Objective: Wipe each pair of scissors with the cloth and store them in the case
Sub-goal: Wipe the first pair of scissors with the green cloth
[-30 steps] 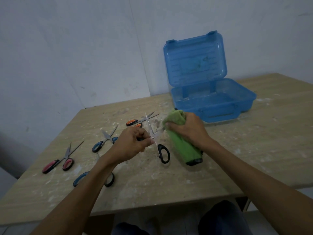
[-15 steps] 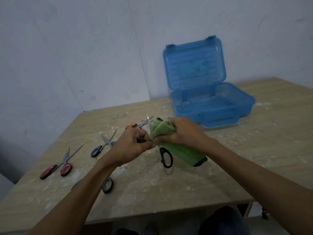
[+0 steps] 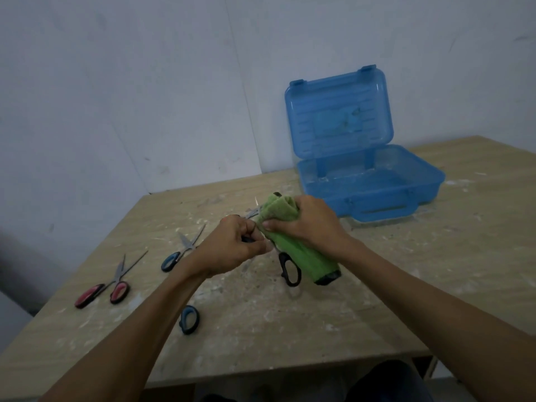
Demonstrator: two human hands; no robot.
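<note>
My left hand grips one handle of the black-handled scissors; their other loop hangs free below. My right hand holds the green cloth, folded around the blades, with only a blade tip poking out above the cloth. The open blue case stands behind my right hand, its lid upright and its tray holding no scissors. On the table lie red-handled scissors, blue-handled scissors, a second blue-handled pair partly under my left forearm, and an orange-handled pair mostly hidden behind my left hand.
The wooden table is dusty with white specks. A grey wall corner stands right behind it. The table's near edge runs just above my lap, and its left edge is close to the red-handled scissors.
My right hand lifted the cloth off the table and wrapped it over the blades of the scissors held by my left hand. The blades are now covered.
</note>
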